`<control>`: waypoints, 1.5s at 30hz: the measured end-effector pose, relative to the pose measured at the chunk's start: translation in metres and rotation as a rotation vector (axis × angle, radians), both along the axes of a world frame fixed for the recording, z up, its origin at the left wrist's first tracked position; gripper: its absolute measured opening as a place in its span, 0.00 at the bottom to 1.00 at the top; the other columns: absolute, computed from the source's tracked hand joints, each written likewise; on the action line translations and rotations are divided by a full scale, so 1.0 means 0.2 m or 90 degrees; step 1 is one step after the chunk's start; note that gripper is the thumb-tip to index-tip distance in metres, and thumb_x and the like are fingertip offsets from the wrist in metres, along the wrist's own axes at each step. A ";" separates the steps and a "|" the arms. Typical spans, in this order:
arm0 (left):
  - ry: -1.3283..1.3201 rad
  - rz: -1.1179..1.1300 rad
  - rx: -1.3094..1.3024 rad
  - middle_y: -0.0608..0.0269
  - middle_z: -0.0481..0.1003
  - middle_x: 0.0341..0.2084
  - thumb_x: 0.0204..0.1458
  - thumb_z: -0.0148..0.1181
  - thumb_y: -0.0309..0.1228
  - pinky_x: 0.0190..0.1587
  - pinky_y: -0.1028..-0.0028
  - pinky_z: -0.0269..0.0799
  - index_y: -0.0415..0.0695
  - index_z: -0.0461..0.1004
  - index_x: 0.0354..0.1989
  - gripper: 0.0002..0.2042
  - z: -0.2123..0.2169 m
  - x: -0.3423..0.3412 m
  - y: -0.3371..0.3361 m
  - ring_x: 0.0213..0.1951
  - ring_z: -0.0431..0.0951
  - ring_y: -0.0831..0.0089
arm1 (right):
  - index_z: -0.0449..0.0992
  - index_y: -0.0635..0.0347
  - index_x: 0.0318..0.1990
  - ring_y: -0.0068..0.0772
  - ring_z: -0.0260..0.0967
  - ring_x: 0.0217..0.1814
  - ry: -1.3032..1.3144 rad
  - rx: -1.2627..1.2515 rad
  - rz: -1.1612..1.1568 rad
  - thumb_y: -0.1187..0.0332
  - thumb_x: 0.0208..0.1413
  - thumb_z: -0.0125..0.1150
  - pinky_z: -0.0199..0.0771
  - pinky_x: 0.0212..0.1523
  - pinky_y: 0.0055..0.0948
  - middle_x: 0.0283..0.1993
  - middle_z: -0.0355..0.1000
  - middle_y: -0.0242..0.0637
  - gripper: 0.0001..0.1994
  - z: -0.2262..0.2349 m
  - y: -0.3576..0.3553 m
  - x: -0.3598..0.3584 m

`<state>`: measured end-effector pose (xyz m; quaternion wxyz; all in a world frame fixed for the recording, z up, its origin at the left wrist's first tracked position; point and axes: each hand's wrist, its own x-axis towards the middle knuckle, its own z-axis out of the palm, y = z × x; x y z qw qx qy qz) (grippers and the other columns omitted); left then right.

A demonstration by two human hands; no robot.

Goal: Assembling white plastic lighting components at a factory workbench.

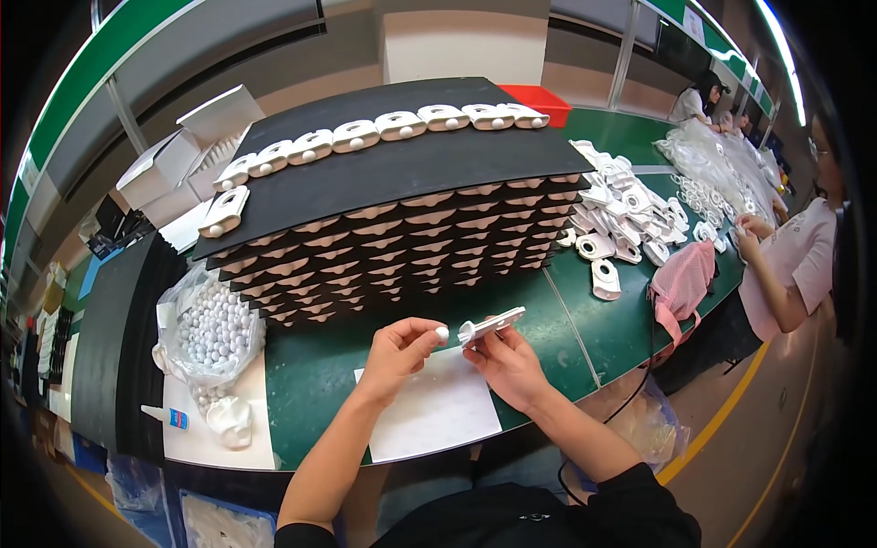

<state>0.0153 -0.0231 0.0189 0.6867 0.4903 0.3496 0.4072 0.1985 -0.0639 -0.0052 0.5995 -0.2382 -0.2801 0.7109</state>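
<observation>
Between the thumb and fingertips of my left hand point(400, 356) is a small white ball point(442, 333). My right hand point(513, 367) grips a flat white plastic part point(494, 322), tilted, with a notched end facing the ball. A small gap separates ball and part. Both hands are above a white sheet point(437, 411) on the green table. To the left, a clear plastic bag point(216, 331) is full of similar white balls. Beside it lie a small glue bottle point(166, 417) with a pointed white tip and a crumpled white cloth or glove point(229, 422).
Ahead rises a stack of black boards point(393, 173) with white parts layered between and a row on top. Loose white parts point(626, 205) are heaped at right, near a pink mesh bag point(683, 279). A co-worker point(790, 256) sits at right. Black boards point(128, 338) stand at left.
</observation>
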 end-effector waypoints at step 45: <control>-0.158 0.198 0.210 0.71 0.66 0.20 0.56 0.47 0.44 0.18 0.88 0.49 0.40 0.69 0.43 0.18 -0.04 -0.06 0.05 0.18 0.56 0.88 | 0.70 0.71 0.41 0.20 0.62 0.23 -0.687 0.371 0.000 0.68 0.48 0.57 0.63 0.25 0.19 0.26 0.70 0.35 0.15 1.00 0.78 -0.68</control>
